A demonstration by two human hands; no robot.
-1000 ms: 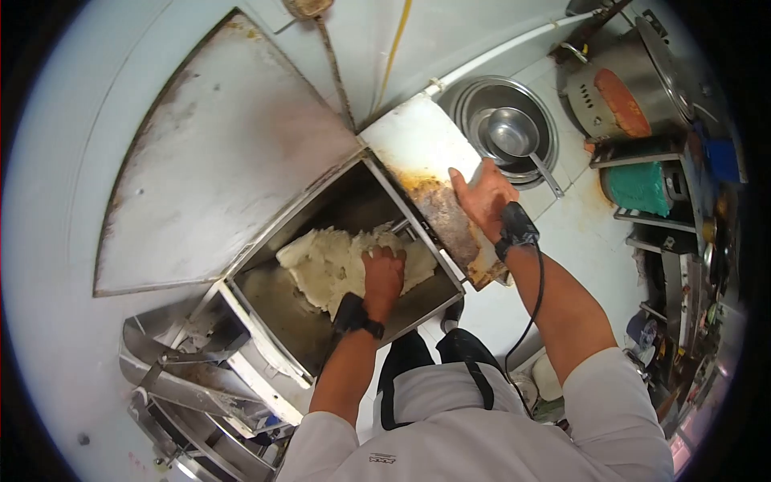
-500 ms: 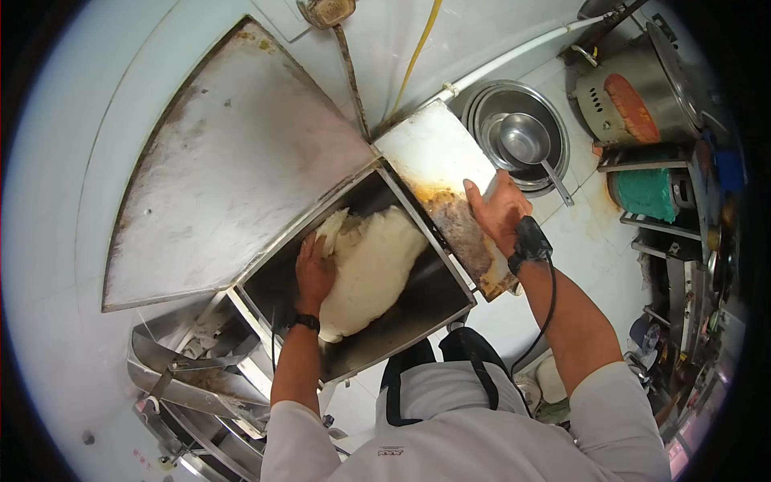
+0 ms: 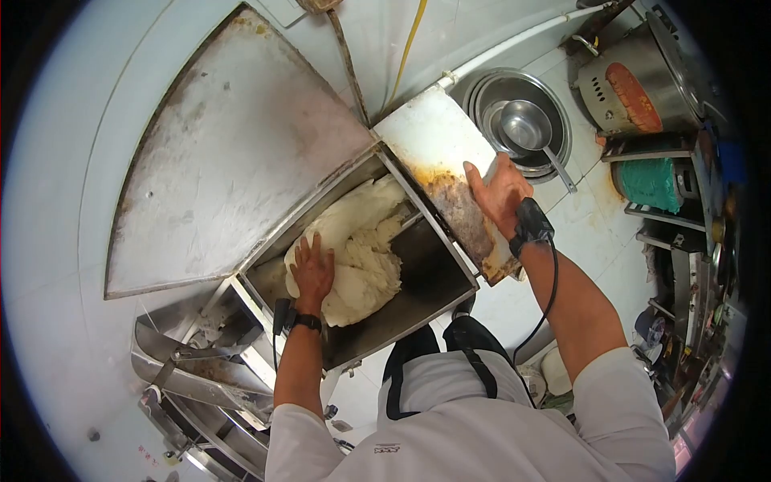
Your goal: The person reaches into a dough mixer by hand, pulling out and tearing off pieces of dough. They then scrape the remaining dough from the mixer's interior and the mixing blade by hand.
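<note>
A big lump of white dough (image 3: 361,249) lies inside the steel trough of a mixing machine (image 3: 438,281). My left hand (image 3: 312,269) rests flat on the dough's left side, fingers spread, pressing against it. My right hand (image 3: 498,191) lies on the stained, rusty side panel (image 3: 438,157) at the trough's right edge, fingers apart, bracing there. Both wrists carry black bands; a cable runs from the right one.
The machine's raised steel lid (image 3: 233,153) stands to the left. Nested steel bowls with a ladle (image 3: 526,128) sit on the tiled floor behind. A large pot (image 3: 634,80) and racks stand at right. Metal framework (image 3: 193,377) lies lower left.
My left hand went from the dough's right part to its left side; the dough was rolled over and now stretches toward the trough's back. My right hand stayed on the panel.
</note>
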